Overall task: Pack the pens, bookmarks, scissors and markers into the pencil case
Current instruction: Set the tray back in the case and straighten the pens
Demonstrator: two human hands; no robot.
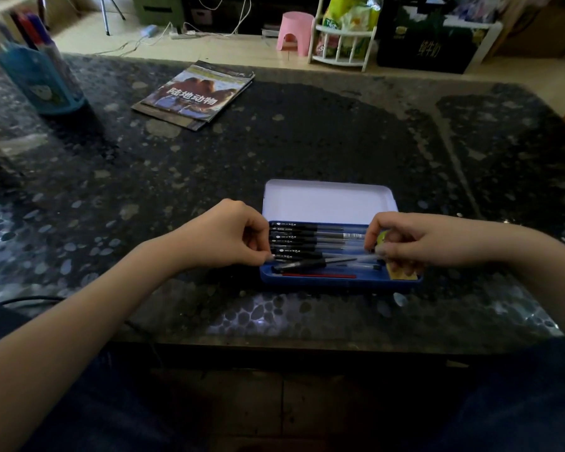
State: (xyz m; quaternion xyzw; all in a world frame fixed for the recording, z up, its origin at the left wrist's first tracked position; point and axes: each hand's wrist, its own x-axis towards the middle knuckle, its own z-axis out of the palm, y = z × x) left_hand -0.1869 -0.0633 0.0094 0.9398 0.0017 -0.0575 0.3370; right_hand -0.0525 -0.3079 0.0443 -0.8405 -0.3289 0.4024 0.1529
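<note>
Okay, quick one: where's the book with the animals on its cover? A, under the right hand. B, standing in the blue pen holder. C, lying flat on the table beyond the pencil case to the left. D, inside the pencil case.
C: the book lies flat on the table, beyond and left of the open pencil case.

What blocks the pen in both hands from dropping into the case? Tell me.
Nothing visible. The left hand and right hand hold the pen over the open pencil case, just above the other pens.
</note>
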